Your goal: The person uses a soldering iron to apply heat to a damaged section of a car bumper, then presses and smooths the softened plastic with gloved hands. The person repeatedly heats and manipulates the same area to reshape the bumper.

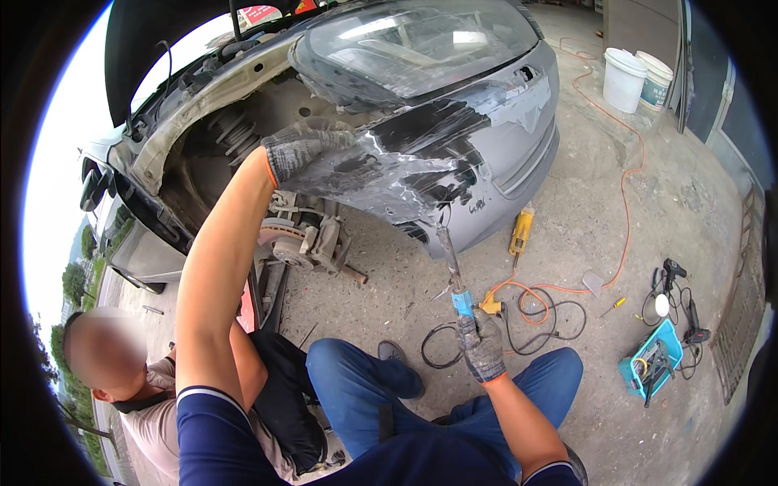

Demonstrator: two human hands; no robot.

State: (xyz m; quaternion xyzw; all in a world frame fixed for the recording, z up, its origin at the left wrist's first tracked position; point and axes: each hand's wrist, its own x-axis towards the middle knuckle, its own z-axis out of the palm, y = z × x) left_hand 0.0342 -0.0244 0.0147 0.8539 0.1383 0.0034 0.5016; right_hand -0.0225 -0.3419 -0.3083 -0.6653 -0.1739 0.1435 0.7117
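My right grip (pixel 482 347) is closed around a blue-bodied hand tool (pixel 462 303); its metal barrel (pixel 450 257) points forward to the bumper (pixel 466 154), contact unclear. I judge the surface partly done: rough, scarred patches remain. My left grip (pixel 309 148) touches the bumper's wheel-arch end; I cannot tell how closed.

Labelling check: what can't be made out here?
- Head: tool's handle, covered by right hand.
- Head: underside of left hand, hidden by its back.
- Head: top of hood, cut off by upper edge.
- Head: some contents of blue basket, too small.
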